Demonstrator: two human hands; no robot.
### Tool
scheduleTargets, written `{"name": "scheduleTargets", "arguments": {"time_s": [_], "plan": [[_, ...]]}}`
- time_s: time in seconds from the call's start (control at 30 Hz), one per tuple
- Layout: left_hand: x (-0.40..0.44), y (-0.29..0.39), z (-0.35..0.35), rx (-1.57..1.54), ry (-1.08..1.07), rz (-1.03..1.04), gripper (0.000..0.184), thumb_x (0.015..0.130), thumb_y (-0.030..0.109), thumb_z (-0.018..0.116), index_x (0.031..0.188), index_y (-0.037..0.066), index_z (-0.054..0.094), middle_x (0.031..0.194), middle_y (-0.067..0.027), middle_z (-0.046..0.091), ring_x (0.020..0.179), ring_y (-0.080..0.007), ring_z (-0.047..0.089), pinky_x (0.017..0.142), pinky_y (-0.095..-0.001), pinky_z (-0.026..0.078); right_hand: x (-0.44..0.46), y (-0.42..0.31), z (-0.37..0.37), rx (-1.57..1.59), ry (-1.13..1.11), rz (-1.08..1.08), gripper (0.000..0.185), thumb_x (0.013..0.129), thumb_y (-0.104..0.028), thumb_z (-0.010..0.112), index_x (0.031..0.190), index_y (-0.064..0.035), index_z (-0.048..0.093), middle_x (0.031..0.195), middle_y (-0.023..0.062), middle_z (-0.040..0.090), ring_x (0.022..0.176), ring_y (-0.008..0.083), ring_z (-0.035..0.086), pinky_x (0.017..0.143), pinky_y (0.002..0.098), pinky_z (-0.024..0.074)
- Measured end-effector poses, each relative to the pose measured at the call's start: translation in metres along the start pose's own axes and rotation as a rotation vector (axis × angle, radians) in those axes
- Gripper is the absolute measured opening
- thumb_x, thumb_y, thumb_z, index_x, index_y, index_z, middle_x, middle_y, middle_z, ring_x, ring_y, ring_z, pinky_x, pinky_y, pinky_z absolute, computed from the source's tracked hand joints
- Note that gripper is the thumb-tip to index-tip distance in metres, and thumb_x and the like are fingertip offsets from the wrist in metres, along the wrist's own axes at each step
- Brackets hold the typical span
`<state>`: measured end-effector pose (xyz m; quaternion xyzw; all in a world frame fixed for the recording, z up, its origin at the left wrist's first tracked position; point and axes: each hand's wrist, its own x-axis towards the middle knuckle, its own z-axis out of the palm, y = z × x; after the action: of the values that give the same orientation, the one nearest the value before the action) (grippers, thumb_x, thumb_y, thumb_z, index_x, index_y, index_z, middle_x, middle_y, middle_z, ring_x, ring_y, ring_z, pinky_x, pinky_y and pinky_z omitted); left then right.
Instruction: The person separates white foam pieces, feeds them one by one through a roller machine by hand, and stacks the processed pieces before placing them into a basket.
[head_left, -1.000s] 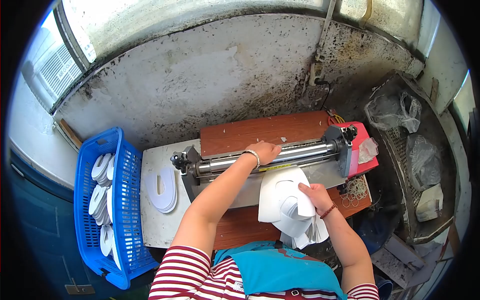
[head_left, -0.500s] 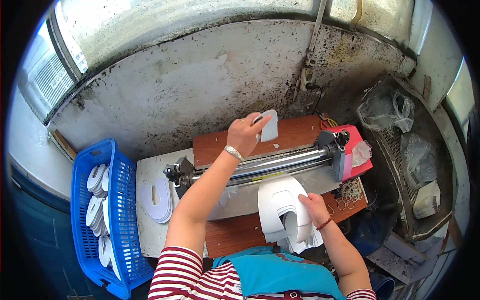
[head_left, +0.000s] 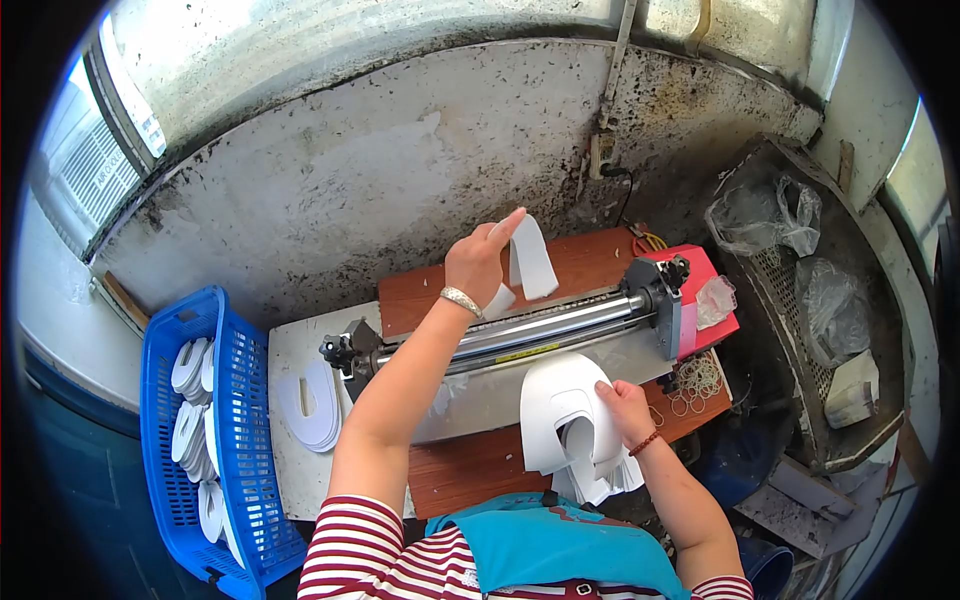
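Note:
My left hand, raised above the back of the roller machine, holds a curved white piece that hangs from its fingers over the brown board. In front of the rollers, my right hand grips a bundle of white U-shaped sheets by its right edge. The sheets fan out at their lower end. A stack of similar U-shaped pieces lies on the pale tabletop left of the machine.
A blue basket at the left holds several bundles of white pieces. Rubber bands lie below the red machine end. Plastic bags rest in a dark mesh-bottomed tray at the right.
My left hand has risen from the rollers and now has a white piece in it. My right hand has stayed near the machine's front with the bundle, whose top sheets have turned.

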<state>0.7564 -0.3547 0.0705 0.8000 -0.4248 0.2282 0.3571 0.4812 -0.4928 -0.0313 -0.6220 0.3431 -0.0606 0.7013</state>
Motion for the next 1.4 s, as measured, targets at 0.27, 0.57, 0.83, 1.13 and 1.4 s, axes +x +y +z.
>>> {"name": "scheduleTargets", "arguments": {"time_s": [0.27, 0.57, 0.83, 1.13, 1.4], "plan": [[-0.031, -0.011, 0.052, -0.164, -0.891, -0.26, 0.026, 0.076, 0.019, 0.054, 0.097, 0.007, 0.065, 0.094, -0.0177, 0.064, 0.088, -0.0336, 0.06, 0.082, -0.0366, 0.046, 0.017, -0.012, 0.013, 0.093, -0.048, -0.013, 0.023, 0.087, -0.023, 0.062, 0.085, 0.0006, 0.061, 0.073, 0.0018, 0.06, 0.06, 0.0075, 0.053, 0.055, 0.0237, 0.0438], [0.002, 0.007, 0.007, -0.21, -0.303, -0.378, 0.047, 0.079, 0.001, 0.05, 0.123, 0.019, 0.05, 0.104, -0.0153, 0.061, 0.075, -0.0349, 0.061, 0.068, -0.0433, 0.049, 0.003, -0.007, 0.003, 0.012, -0.007, 0.009, 0.023, 0.082, -0.018, 0.068, 0.091, 0.001, 0.059, 0.077, 0.0044, 0.063, 0.066, 0.0092, 0.057, 0.06, 0.0239, 0.0478], [-0.029, -0.005, 0.045, -0.009, -0.851, -0.211, 0.032, 0.078, 0.007, 0.052, 0.106, 0.012, 0.064, 0.097, -0.0149, 0.063, 0.087, -0.0325, 0.061, 0.078, -0.0388, 0.049, 0.03, -0.013, 0.019, -0.019, 0.059, -0.06, 0.029, 0.084, -0.023, 0.067, 0.096, 0.0019, 0.058, 0.079, 0.0046, 0.064, 0.068, 0.0091, 0.057, 0.059, 0.0248, 0.0464], [-0.001, -0.01, 0.014, -0.587, -0.144, -0.276, 0.044, 0.076, 0.001, 0.048, 0.119, 0.013, 0.052, 0.095, -0.0129, 0.06, 0.083, -0.0263, 0.059, 0.078, -0.0342, 0.047, -0.008, -0.011, 0.01, 0.01, -0.034, -0.094, 0.041, 0.082, -0.007, 0.063, 0.118, -0.0008, 0.043, 0.087, 0.011, 0.065, 0.071, 0.0119, 0.062, 0.06, 0.0241, 0.0493], [-0.036, -0.018, 0.049, -0.125, -0.927, -0.21, 0.028, 0.08, 0.023, 0.055, 0.104, 0.013, 0.066, 0.106, -0.0167, 0.062, 0.097, -0.0342, 0.059, 0.087, -0.0386, 0.046, 0.037, -0.022, 0.027, -0.371, 0.082, -0.3, 0.033, 0.081, -0.013, 0.065, 0.107, -0.0026, 0.048, 0.078, 0.0089, 0.064, 0.063, 0.013, 0.059, 0.054, 0.0247, 0.0469]]}}
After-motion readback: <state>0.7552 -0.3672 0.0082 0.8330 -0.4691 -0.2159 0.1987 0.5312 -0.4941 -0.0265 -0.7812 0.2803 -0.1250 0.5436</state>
